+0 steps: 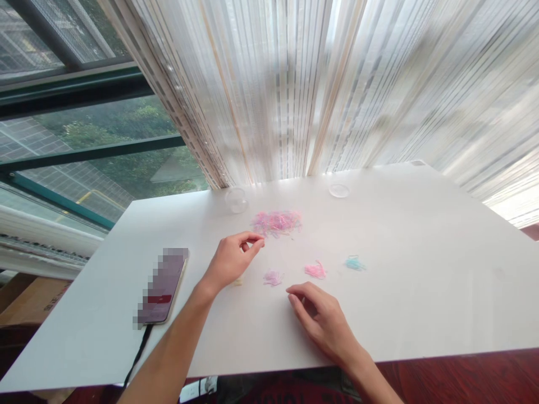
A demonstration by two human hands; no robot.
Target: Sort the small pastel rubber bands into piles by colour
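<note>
A mixed pile of thin pink and purple pieces (277, 223) lies on the white table. My left hand (236, 255) is at its lower left edge, thumb and forefinger pinched together; anything between them is too small to make out. Nearer to me are small heaps: purple (273, 277), pink (315, 270) and blue (354, 262). A yellowish heap (238, 282) is partly hidden beside my left wrist. My right hand (318, 314) rests below the pink heap, its fingers curled, with a small gap between thumb and forefinger tips and nothing visible there.
A clear round container (237, 200) and a clear lid (339, 191) stand towards the back of the white table (421, 252). A phone (164, 286) with a black cable lies at the left. Behind the table hang striped curtains (278, 90) beside a window.
</note>
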